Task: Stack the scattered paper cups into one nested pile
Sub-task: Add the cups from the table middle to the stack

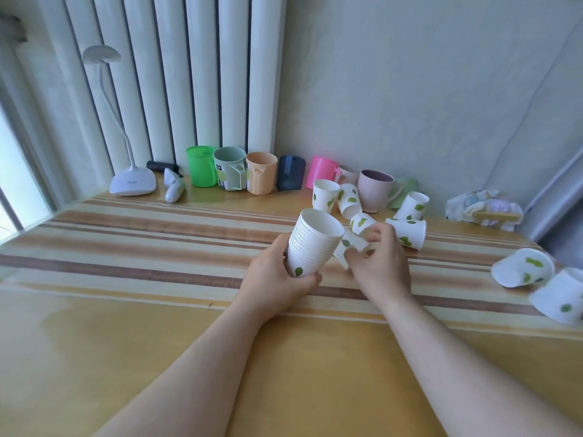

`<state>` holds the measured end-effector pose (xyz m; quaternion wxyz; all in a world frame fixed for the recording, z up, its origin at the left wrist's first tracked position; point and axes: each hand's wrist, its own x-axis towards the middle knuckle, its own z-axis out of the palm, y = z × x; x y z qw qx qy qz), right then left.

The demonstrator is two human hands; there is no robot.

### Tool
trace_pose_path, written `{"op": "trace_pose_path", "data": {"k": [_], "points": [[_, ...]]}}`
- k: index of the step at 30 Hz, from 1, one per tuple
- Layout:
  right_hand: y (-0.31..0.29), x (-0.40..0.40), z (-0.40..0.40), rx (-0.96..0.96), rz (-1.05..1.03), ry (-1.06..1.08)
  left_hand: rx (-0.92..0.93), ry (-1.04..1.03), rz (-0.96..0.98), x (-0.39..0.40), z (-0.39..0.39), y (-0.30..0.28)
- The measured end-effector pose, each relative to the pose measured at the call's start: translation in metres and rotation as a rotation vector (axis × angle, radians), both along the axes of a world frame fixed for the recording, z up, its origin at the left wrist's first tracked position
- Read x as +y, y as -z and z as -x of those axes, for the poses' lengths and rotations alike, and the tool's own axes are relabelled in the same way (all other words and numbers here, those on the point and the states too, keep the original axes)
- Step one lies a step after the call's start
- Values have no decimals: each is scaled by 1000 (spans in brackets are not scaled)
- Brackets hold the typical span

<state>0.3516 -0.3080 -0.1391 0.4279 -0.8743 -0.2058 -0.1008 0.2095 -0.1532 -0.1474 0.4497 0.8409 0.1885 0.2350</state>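
Note:
My left hand [277,279] grips a nested pile of white paper cups with green leaf prints [312,244], tilted with its mouth up and to the right. Beside the pile, my right hand [378,263] closes around a single paper cup [350,247] that lies on its side. Loose paper cups lie behind: one upright [325,195], one tipped [348,200], one small behind my fingers [362,223], one on its side [408,231], another leaning [413,205]. Two more lie at the right edge, one [523,271] above the other [560,298].
Along the wall stands a row of plastic mugs: green [200,167], grey-green [229,168], orange [261,173], dark blue [290,172], pink [322,172], mauve [375,190]. A white desk lamp [132,182] stands at the left. A crumpled bag [484,209] sits at the right.

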Motion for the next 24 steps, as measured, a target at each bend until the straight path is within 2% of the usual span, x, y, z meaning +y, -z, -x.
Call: {"op": "trace_pose_path", "data": {"k": [3, 4, 9, 16, 20, 22, 24], "points": [[-1, -14, 5, -28, 303, -94, 3, 2, -11, -2, -1, -2], [-1, -13, 6, -26, 329, -92, 5, -1, -12, -3, -1, -3], [13, -4, 13, 19, 252, -182, 1, -7, -12, -3, 2, -1], [12, -9, 11, 24, 152, -179, 6, 0, -3, -1, 1, -1], [13, -13, 16, 56, -6, -177, 7, 6, 4, 0, 3, -1], [13, -17, 17, 143, -195, -132, 8, 10, 11, 0, 3, 0], [8, -23, 19, 344, -508, -109, 3, 21, 25, 0, 3, 0]]}}
